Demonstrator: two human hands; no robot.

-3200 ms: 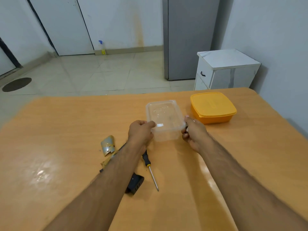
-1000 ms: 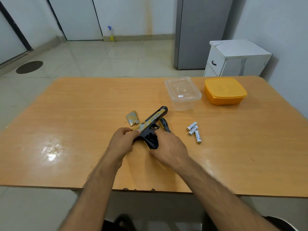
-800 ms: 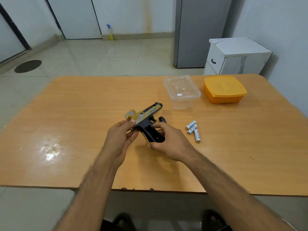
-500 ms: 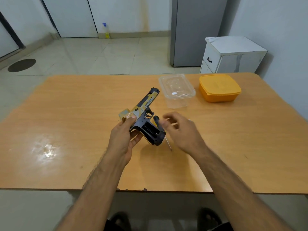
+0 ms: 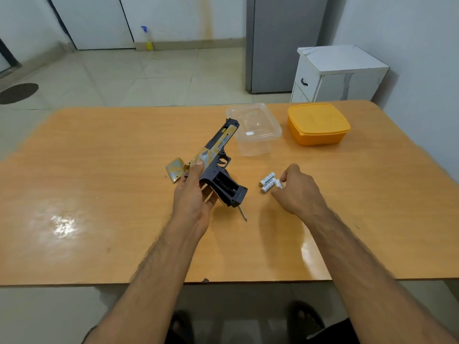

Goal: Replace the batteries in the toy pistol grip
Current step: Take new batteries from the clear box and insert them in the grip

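My left hand (image 5: pixel 192 194) grips the black and gold toy pistol (image 5: pixel 218 158) above the table, barrel pointing away. Its grip faces me with the battery compartment (image 5: pixel 224 186) uncovered and dark inside. The gold grip cover (image 5: pixel 175 169) lies on the table just left of that hand. My right hand (image 5: pixel 296 189) reaches down to the white batteries (image 5: pixel 267 182) on the table; its fingertips pinch one battery (image 5: pixel 278 183), and two more lie beside it. A screwdriver shaft (image 5: pixel 242 214) pokes out from under the pistol grip.
A clear plastic container (image 5: pixel 253 130) stands behind the pistol, with an orange lidded box (image 5: pixel 318 122) to its right. The wooden table (image 5: pixel 99 194) has its front edge near me. A white cabinet (image 5: pixel 337 73) and a grey fridge (image 5: pixel 280 40) stand beyond it.
Both hands left the clear container. My left hand picked the pistol up off the table and tilted it. My right hand let go of the grip and moved right to the batteries.
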